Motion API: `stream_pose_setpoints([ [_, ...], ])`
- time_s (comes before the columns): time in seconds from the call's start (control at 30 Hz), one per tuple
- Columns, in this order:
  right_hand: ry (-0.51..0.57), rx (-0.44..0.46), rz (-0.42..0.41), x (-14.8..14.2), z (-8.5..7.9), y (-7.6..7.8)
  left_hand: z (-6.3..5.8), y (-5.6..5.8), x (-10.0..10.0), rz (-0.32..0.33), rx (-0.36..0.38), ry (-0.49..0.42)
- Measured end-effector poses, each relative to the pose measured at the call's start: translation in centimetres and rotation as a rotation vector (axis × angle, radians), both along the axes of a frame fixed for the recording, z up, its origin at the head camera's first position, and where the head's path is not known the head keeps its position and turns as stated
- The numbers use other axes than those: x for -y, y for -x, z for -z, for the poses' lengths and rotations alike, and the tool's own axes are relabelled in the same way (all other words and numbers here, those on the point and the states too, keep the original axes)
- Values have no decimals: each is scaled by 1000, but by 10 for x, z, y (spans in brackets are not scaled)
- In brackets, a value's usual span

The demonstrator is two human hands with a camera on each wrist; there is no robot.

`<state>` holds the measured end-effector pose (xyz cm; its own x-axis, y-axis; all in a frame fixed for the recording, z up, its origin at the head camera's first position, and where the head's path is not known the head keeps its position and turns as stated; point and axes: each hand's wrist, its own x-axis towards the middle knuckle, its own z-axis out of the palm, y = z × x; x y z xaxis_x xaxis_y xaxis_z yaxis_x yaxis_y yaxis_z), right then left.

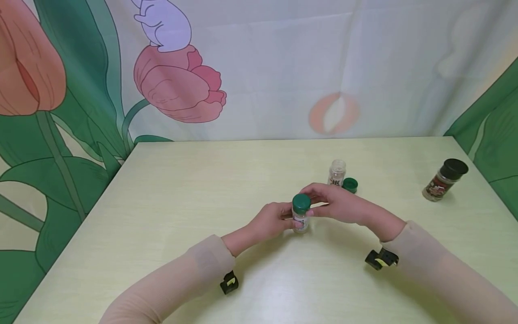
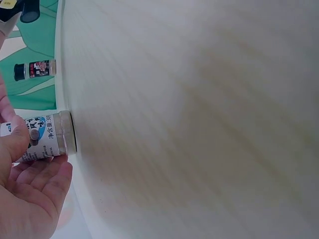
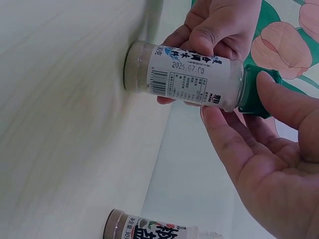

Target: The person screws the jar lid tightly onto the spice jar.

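Note:
Upright on the table stands a clear spice bottle (image 1: 300,223) with a white label and a green cap (image 1: 301,204). My left hand (image 1: 268,221) grips its body, thumb across the label. With thumb and fingers my right hand (image 1: 341,204) pinches the green cap, seen closely in the right wrist view, where the cap (image 3: 256,92) sits on the bottle's neck. Just behind the right hand is a second spice bottle (image 1: 337,172), uncapped, its lower part hidden by that hand. A loose green cap (image 1: 350,185) lies beside it.
A spice bottle with a black lid (image 1: 443,180) stands toward the right edge of the pale table (image 1: 194,180). Behind the table hangs a cloth (image 1: 263,67) printed with flowers. Small black wrist cameras (image 1: 381,259) sit under both sleeves.

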<state>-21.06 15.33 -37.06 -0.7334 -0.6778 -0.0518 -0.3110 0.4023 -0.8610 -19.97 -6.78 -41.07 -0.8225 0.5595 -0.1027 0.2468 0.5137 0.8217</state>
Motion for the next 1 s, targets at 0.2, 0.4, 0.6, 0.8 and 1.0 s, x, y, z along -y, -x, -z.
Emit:
stream_pose_setpoints([
  [0.2, 16, -11, 31, 1, 4, -2, 0, 0, -1, 2, -4, 0],
  [0.4, -2, -34, 87, 2, 8, -5, 0, 0, -1, 8, -12, 3],
  [0.6, 20, -6, 109, 2, 10, -5, -2, -1, -1, 5, -12, 6],
  [0.8, 23, 35, 49, 0, 6, -1, -1, 0, -1, 5, -7, 4],
  [1.0, -33, 39, -46, -3, -6, 0, -1, 0, -1, 0, -10, 11],
])
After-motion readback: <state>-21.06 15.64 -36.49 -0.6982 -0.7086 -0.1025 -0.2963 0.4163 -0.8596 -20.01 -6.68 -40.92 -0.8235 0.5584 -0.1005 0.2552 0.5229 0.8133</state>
